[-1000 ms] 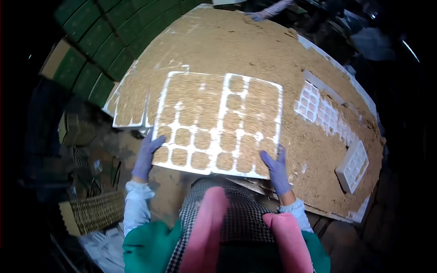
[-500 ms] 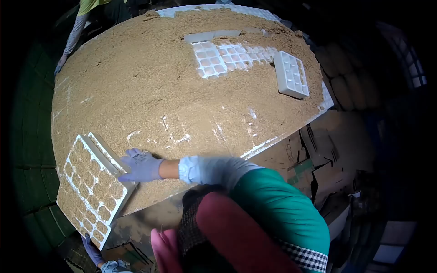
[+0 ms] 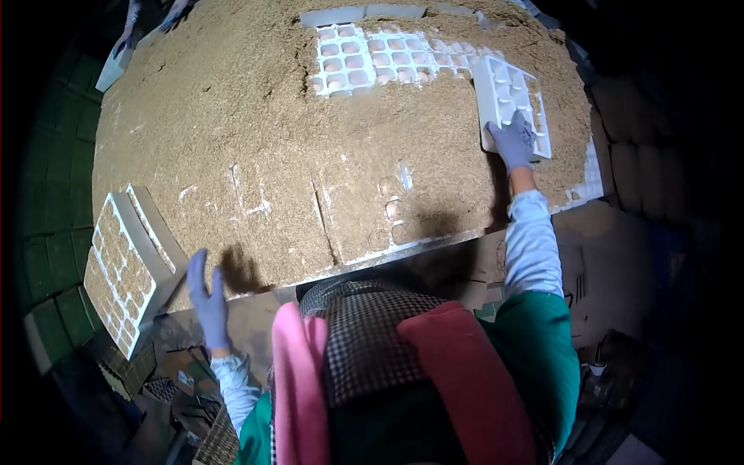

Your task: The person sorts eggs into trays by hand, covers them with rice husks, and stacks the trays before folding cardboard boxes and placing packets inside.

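Note:
My right hand [image 3: 513, 142], in a grey glove, grips the near end of a white compartment tray [image 3: 487, 101] lying tilted on brown husks [image 3: 310, 170]. Several of the tray's cells show no filling; a little husk clings along its right side. My left hand [image 3: 208, 306], gloved too, hangs over the front table edge with thumb and fingers apart, holding nothing. To its left stand white trays [image 3: 161, 232] stacked at the corner, the top ones filled with husk [image 3: 124, 263] and overhanging the edge.
Sunken white trays [image 3: 339, 58] at the back hold rounded pale things resembling eggs. White strips [image 3: 333, 15] lie behind them. Another person's hands [image 3: 124, 39] are at the far left beside a white tray [image 3: 114, 71]. Cardboard [image 3: 186, 372] lies on the floor.
My right hand has left the husk-filled trays at the left and crossed to the white tray at the right. My left hand has let go of the stack's lower corner. The view has shifted.

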Action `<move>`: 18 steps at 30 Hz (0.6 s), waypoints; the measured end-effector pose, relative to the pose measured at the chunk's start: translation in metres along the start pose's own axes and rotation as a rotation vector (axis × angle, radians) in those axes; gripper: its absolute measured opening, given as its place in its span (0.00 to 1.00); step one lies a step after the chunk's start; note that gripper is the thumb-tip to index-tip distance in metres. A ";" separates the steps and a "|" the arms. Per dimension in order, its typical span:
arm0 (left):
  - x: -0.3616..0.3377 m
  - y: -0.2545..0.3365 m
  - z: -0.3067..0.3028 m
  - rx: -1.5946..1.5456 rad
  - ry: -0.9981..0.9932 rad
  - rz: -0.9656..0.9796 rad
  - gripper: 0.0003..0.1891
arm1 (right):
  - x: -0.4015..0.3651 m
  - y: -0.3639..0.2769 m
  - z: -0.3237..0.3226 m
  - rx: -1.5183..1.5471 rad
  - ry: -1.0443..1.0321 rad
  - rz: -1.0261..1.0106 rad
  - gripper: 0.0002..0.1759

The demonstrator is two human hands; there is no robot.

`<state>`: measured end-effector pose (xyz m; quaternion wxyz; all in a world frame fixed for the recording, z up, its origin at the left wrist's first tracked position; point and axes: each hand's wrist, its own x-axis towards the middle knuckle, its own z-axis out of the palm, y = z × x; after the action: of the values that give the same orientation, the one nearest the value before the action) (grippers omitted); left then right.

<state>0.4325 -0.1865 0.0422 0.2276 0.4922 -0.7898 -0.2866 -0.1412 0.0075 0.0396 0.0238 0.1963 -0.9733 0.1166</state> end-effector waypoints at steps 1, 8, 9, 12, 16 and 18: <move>-0.001 0.024 0.017 0.024 -0.056 0.054 0.20 | -0.011 -0.006 -0.014 0.061 0.037 -0.080 0.48; 0.018 0.144 0.067 0.023 -0.104 0.312 0.27 | -0.013 0.013 -0.019 2.028 -0.879 0.319 0.34; 0.025 0.161 0.067 0.081 -0.090 0.402 0.30 | -0.015 0.004 -0.009 1.754 -0.791 -0.020 0.34; 0.045 0.213 0.048 0.256 -0.044 0.613 0.38 | -0.065 -0.056 -0.026 1.754 -0.949 -0.025 0.33; 0.069 0.234 0.025 0.479 -0.313 0.914 0.48 | -0.095 -0.110 -0.034 0.750 -0.875 -0.940 0.42; 0.074 0.194 0.046 0.465 -0.526 0.870 0.53 | -0.102 -0.129 -0.038 0.582 -0.885 -1.318 0.42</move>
<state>0.2471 -0.1752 0.1453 0.0057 0.0702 -0.9927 -0.0975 0.0025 -0.0602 0.0953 -0.3481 0.7496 -0.5105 0.2374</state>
